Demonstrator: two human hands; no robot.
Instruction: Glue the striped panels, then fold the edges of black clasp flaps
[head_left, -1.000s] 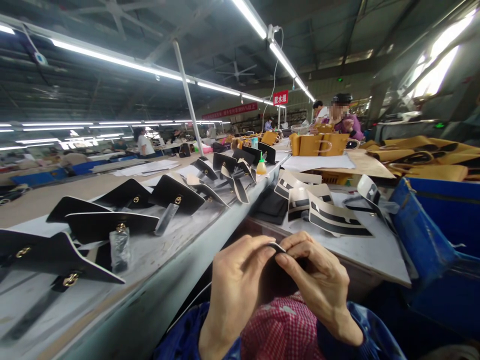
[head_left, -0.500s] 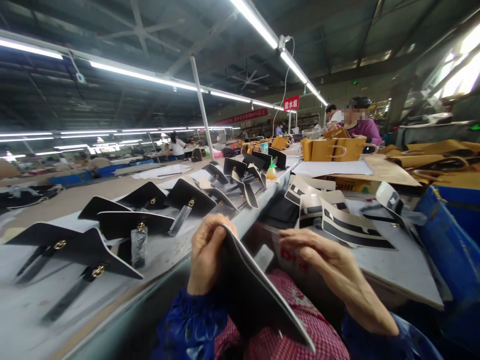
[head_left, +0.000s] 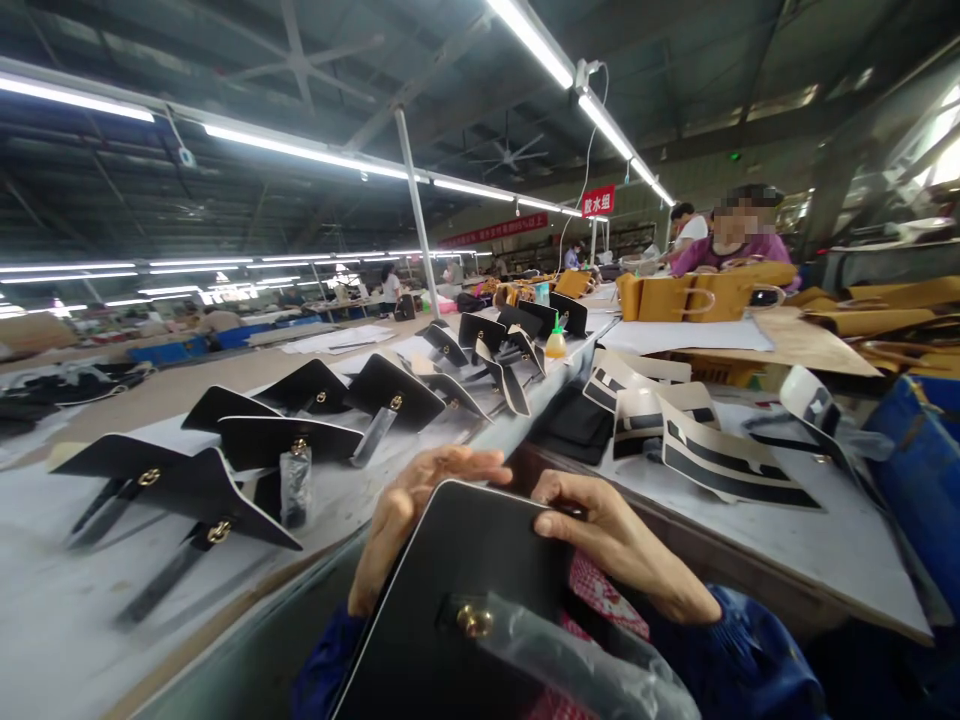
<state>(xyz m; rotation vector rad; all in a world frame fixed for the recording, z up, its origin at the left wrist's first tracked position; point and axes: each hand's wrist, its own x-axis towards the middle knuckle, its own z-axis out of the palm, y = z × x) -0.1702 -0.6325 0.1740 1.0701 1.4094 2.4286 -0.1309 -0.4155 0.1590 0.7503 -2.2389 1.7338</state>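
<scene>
A black leather bag panel (head_left: 465, 545) with pale edges stands tilted in front of me. A gold ring fitting (head_left: 475, 620) and a strap in clear plastic wrap (head_left: 592, 650) hang on its face. My right hand (head_left: 607, 535) pinches the panel's upper right edge between thumb and fingers. Behind the upper left edge is my left hand (head_left: 409, 505), its fingers stretched out towards the right; the panel hides part of its palm. Similar black panels (head_left: 289, 438) with gold fittings and wrapped straps lie on the table (head_left: 67, 600) to my left.
Pale pieces with black strips (head_left: 735, 460) lie on a lower board (head_left: 862, 560) at right. A small glue bottle with a green tip (head_left: 556, 340) stands at the table's edge. Mustard bags (head_left: 675, 298) and a co-worker in purple (head_left: 739, 245) are beyond. A blue bin (head_left: 911, 490) borders the right.
The panel has turned from edge-on to show its face with the fitting. My right hand has come in and gripped its edge; my left hand's fingers have straightened from their grip.
</scene>
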